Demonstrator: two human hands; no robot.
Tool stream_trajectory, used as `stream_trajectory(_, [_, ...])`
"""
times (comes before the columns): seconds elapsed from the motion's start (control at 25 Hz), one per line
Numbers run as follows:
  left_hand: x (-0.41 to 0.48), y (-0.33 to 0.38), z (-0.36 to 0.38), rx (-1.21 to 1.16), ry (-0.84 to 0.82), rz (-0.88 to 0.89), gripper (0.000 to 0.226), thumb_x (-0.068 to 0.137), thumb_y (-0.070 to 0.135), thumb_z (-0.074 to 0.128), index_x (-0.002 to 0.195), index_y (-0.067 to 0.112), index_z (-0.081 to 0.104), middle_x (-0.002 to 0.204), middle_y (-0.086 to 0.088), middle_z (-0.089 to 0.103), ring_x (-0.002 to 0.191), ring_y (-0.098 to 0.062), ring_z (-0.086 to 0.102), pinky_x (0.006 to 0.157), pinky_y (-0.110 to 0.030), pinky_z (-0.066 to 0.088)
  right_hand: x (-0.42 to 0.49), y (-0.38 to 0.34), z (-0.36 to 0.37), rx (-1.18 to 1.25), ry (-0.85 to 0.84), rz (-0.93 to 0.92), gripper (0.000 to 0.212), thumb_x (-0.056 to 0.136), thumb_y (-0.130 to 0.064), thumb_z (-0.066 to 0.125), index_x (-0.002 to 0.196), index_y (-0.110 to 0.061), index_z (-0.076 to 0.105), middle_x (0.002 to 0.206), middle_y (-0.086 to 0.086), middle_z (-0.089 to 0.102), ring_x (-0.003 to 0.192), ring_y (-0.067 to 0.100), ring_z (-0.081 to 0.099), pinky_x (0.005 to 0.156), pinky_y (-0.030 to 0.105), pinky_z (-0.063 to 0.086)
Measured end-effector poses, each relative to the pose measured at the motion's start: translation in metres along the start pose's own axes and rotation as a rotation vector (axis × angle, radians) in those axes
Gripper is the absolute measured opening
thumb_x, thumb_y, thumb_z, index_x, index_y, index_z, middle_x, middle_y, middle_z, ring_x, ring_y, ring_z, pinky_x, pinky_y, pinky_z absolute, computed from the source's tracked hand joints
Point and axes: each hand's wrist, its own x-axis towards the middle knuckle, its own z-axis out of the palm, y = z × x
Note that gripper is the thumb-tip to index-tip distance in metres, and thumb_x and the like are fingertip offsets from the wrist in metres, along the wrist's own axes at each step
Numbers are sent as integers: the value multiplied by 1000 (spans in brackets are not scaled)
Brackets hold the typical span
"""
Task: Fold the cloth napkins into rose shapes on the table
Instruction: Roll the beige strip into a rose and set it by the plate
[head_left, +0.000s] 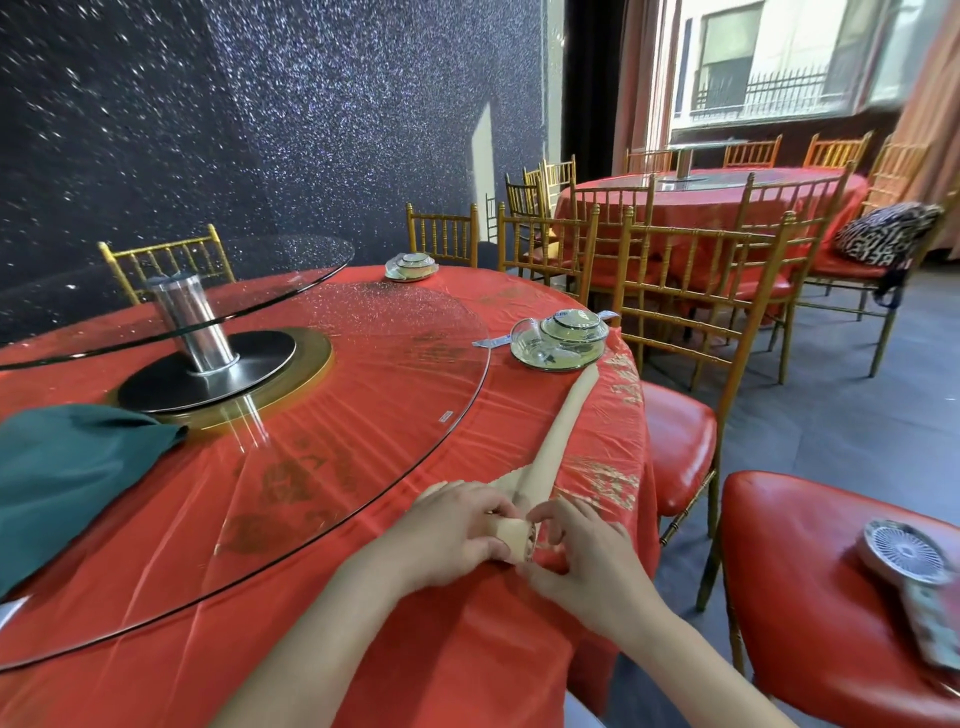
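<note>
I count two hands, left hand (457, 530) and right hand (582, 551), two napkins, beige napkin (561, 436) and green napkin (67, 467), two dish sets (561, 338), two red worktops (467, 649), two glass turntables (389, 338), one fan (904, 553), one bag (883, 231).

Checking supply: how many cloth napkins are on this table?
2: a beige napkin, rolled long, near the table's right edge; a green napkin at far left. Others may be out of view.

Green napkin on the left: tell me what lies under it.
It lies on the glass turntable, with the red tablecloth showing through the glass. Whatever is directly beneath the green napkin is covered.
</note>
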Motion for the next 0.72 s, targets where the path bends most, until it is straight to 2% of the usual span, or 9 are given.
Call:
stream_trajectory(0.24, [-17, 7, -9, -276, -227, -63, 23, 81, 24, 70, 104, 26, 66, 103, 8, 65, 95, -3, 58, 88, -25, 46, -22, -2, -3, 126, 8, -25, 36, 56, -60, 57, 90, -49, 50, 82, -18, 51, 81, -6, 51, 76, 26, 40])
stream_trajectory(0.36, [-27, 14, -14, -389, -314, -98, 14, 82, 23, 71, 95, 23, 67, 78, 15, 61, 67, 10, 53, 66, -12, 44, -34, -6, -1, 131, -36, -63, 31, 57, -59, 56, 86, -48, 51, 78, -18, 50, 80, -4, 51, 71, 22, 34])
stream_trajectory(0.44, [-31, 21, -17, -390, -327, -133, 14, 82, 27, 71, 95, 24, 67, 72, 16, 59, 61, 10, 53, 59, -9, 40, -37, -5, 1, 133, -35, -74, 30, 59, -58, 56, 86, -45, 55, 75, -19, 49, 77, -3, 50, 69, 21, 32])
stream_trajectory(0.48, [-34, 23, -16, -351, -301, -143, 20, 80, 34, 70, 97, 26, 66, 79, 15, 61, 69, 9, 56, 65, -12, 43, -37, -4, 1, 130, -30, -69, 32, 60, -59, 55, 87, -43, 58, 75, -18, 49, 77, -2, 49, 69, 21, 32])
stream_trajectory(0.52, [-38, 23, -13, -239, -234, -127, 30, 76, 45, 67, 101, 29, 65, 92, 14, 62, 84, 5, 57, 78, -17, 45, -36, -3, 0, 124, -26, -63, 36, 60, -60, 54, 88, -40, 61, 74, -18, 49, 77, -3, 49, 68, 20, 31])
stream_trajectory(0.56, [-42, 20, -8, -82, -110, -79, 40, 71, 54, 62, 104, 31, 63, 102, 15, 59, 97, 0, 54, 90, -22, 42, -35, -2, -1, 119, -25, -60, 40, 60, -62, 53, 89, -36, 64, 74, -18, 49, 77, -5, 49, 68, 18, 30])
stream_trajectory(0.6, [-47, 17, -1, 49, 61, 6, 41, 70, 58, 56, 102, 33, 60, 103, 16, 56, 101, -3, 50, 97, -26, 37, -33, -2, -2, 118, -24, -59, 44, 59, -62, 52, 89, -34, 67, 73, -18, 49, 76, -5, 49, 67, 16, 30])
stream_trajectory(0.68, [-63, 16, 15, 149, 334, 184, 27, 75, 50, 55, 97, 34, 56, 98, 19, 52, 99, -3, 49, 101, -31, 32, -29, -2, -3, 128, -30, -56, 44, 58, -63, 53, 86, -32, 68, 73, -16, 51, 77, -3, 51, 66, 15, 31])
stream_trajectory(0.72, [-71, 17, 21, 164, 386, 234, 23, 78, 44, 55, 99, 34, 54, 99, 19, 51, 100, -3, 49, 103, -32, 29, -27, -2, -3, 133, -37, -55, 42, 58, -63, 53, 83, -33, 67, 73, -15, 52, 77, -2, 51, 68, 16, 31])
